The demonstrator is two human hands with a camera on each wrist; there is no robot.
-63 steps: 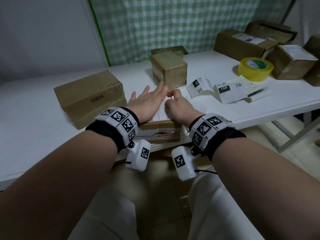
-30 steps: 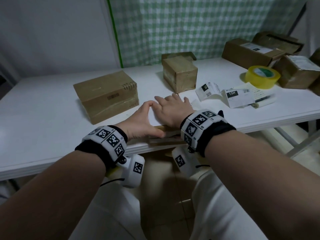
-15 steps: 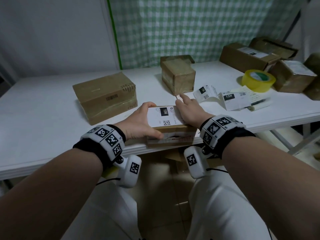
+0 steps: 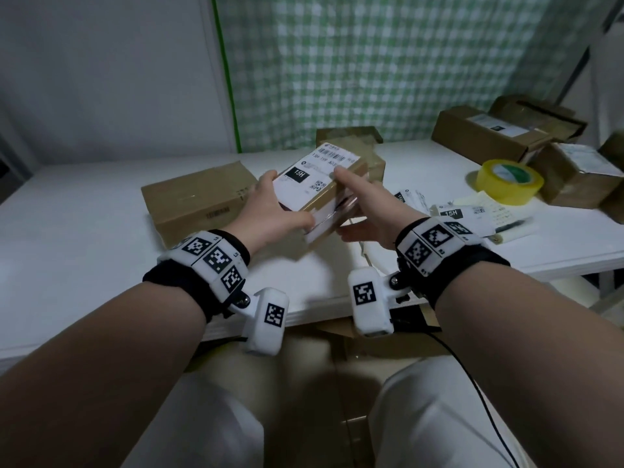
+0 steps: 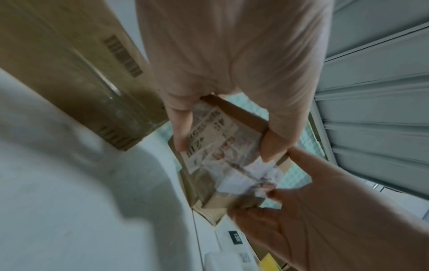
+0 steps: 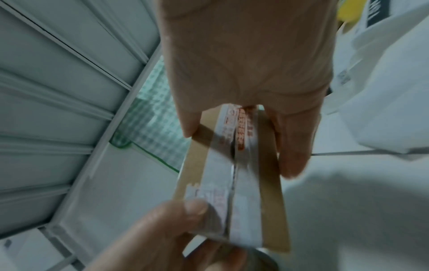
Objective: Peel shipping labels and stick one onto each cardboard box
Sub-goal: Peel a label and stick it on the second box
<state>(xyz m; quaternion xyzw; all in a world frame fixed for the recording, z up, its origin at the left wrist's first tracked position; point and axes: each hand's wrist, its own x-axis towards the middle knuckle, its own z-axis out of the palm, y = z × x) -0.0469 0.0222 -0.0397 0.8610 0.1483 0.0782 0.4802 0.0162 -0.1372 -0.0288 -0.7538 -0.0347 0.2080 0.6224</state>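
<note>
Both hands, left hand (image 4: 270,211) and right hand (image 4: 366,211), grip the labelled box (image 4: 320,187) clear of the worktop (image 4: 84,251); next probably setting it aside toward the two o'clock boxes (image 4: 489,133).

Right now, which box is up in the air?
The small labelled box, held off the table by both hands. All the other boxes sit on the table.

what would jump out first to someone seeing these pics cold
First, the small labelled box, lifted off the white table and tilted, gripped by the left hand and right hand from either side. Its white label with a black 15H block covers the top. Next, the yellow tape roll at the right, beside loose labels and more brown boxes.
</note>
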